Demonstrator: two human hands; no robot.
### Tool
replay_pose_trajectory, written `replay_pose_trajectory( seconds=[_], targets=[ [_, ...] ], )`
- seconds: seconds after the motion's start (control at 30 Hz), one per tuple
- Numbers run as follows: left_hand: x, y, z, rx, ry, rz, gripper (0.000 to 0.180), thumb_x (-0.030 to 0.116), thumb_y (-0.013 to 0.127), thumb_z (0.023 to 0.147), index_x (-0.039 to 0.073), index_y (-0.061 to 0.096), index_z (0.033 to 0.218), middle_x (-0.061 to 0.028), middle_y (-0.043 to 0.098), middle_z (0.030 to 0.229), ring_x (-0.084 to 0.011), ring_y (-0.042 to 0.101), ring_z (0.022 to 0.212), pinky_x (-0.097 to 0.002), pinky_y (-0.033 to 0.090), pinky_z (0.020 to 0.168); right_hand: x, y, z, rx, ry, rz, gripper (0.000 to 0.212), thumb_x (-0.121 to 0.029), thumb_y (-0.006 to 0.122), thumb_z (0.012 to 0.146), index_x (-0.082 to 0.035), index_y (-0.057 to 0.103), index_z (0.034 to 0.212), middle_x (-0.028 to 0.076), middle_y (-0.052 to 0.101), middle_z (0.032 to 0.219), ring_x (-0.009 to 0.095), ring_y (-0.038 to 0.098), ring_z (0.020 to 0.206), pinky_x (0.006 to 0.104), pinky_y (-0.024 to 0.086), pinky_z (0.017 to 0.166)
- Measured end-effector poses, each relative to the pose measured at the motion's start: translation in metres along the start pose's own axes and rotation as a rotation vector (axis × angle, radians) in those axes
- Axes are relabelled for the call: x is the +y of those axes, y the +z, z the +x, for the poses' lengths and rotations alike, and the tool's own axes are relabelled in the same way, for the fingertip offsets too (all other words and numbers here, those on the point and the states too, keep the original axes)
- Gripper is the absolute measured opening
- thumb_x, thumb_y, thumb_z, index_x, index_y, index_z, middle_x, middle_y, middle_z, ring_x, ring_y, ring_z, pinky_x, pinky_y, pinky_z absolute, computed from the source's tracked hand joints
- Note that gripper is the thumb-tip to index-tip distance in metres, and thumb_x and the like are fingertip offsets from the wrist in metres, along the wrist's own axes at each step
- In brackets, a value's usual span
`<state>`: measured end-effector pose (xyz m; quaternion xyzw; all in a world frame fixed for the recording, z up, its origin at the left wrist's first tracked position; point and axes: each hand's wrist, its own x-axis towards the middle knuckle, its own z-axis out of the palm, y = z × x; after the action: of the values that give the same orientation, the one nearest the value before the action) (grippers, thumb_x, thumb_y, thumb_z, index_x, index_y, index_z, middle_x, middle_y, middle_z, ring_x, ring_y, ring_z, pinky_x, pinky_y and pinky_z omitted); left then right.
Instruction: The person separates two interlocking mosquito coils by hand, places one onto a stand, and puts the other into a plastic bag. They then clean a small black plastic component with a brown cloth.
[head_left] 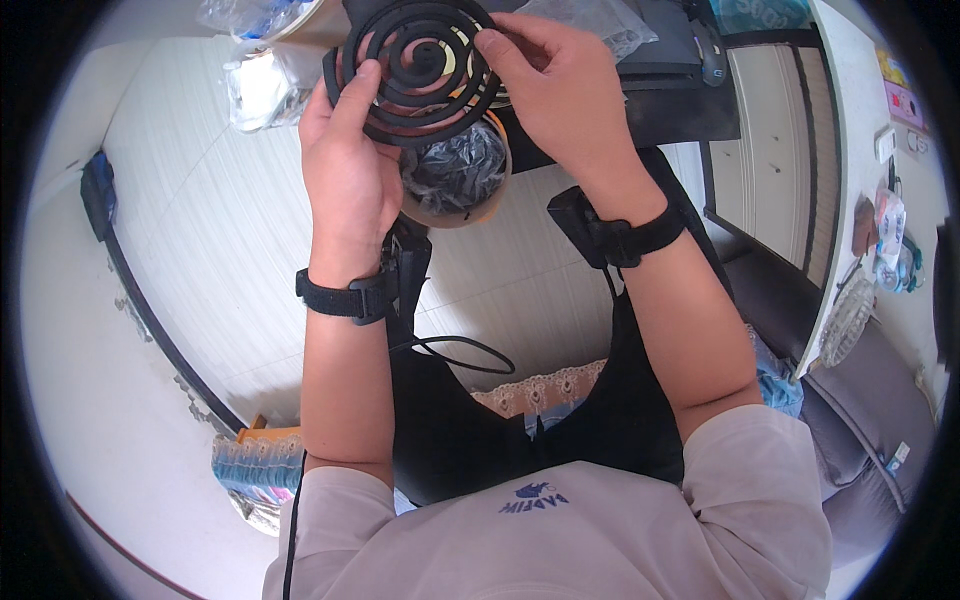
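A black spiral mosquito coil [428, 57] is held up at the top of the view, its flat face toward me. My left hand [347, 165] grips its left side, the thumb lying across the outer rings and the fingers behind. My right hand [562, 92] pinches the right edge between thumb and forefinger. Pale patches show through the gaps between the rings, but what lies behind them I cannot make out. Below the coil stands a round bin [490, 213] lined with a crumpled black plastic bag [452, 175]; the coil covers part of its rim.
A black table [690, 115] at the far right bears a dark device [660, 50] and a clear plastic bag [622, 28]. White items in clear wrapping [262, 90] sit at the far left. A dark sofa [850, 440] and a white tabletop [835, 180] stand on the right.
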<state>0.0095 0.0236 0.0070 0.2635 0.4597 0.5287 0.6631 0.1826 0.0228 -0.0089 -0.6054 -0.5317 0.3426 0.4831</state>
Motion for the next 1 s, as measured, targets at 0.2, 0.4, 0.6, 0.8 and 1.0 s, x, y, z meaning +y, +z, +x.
replay_pose_trajectory(
  seconds=[0.2,0.4,0.6,0.8,1.0],
  targets=[
    [-0.001,-0.003,0.0,0.016,0.02,0.047,0.031,0.016,0.054,0.101,-0.001,0.054,0.127,-0.0125,0.065,0.122,-0.0226,0.065,0.109,-0.0389,0.054,0.094,-0.001,0.007,-0.004,-0.002,-0.091,-0.191,0.022,-0.021,0.068,0.087,0.0,0.071,0.09,0.02,0.066,0.07,0.037,0.067,0.066,0.0406,0.052,0.061],
    [-0.003,0.0,0.0,0.015,0.032,0.081,0.029,0.014,0.054,0.102,-0.001,0.056,0.126,-0.012,0.066,0.119,-0.0211,0.066,0.106,-0.0362,0.055,0.091,-0.002,0.007,-0.007,0.018,-0.085,-0.216,0.023,-0.022,0.069,0.087,-0.001,0.072,0.093,0.021,0.067,0.073,0.039,0.067,0.069,0.0413,0.053,0.062],
    [0.0,-0.002,0.003,0.115,0.012,0.148,0.03,0.014,0.051,0.102,-0.003,0.054,0.127,-0.0148,0.066,0.119,-0.0244,0.068,0.104,-0.0402,0.058,0.089,0.048,-0.015,0.005,0.02,0.269,0.051,0.032,-0.024,0.068,0.089,0.002,0.07,0.108,0.016,0.074,0.091,0.024,0.072,0.081,0.0341,0.055,0.074],
    [0.004,-0.007,0.005,0.193,-0.101,0.124,0.026,0.014,0.049,0.103,-0.001,0.057,0.122,-0.0121,0.069,0.109,-0.023,0.071,0.092,-0.0373,0.063,0.077,0.064,-0.016,0.0,-0.082,0.53,0.059,0.038,-0.025,0.068,0.09,0.004,0.067,0.114,0.015,0.072,0.104,0.022,0.069,0.091,0.0325,0.053,0.08],
    [0.003,-0.004,0.0,0.039,-0.252,0.118,0.026,0.014,0.049,0.103,-0.001,0.057,0.123,-0.011,0.069,0.109,-0.0207,0.072,0.089,-0.0324,0.063,0.071,0.027,-0.012,-0.002,-0.361,0.575,0.483,0.032,-0.025,0.065,0.097,-0.003,0.067,0.12,0.002,0.069,0.102,0.013,0.064,0.092,0.0262,0.05,0.079]
  ],
)
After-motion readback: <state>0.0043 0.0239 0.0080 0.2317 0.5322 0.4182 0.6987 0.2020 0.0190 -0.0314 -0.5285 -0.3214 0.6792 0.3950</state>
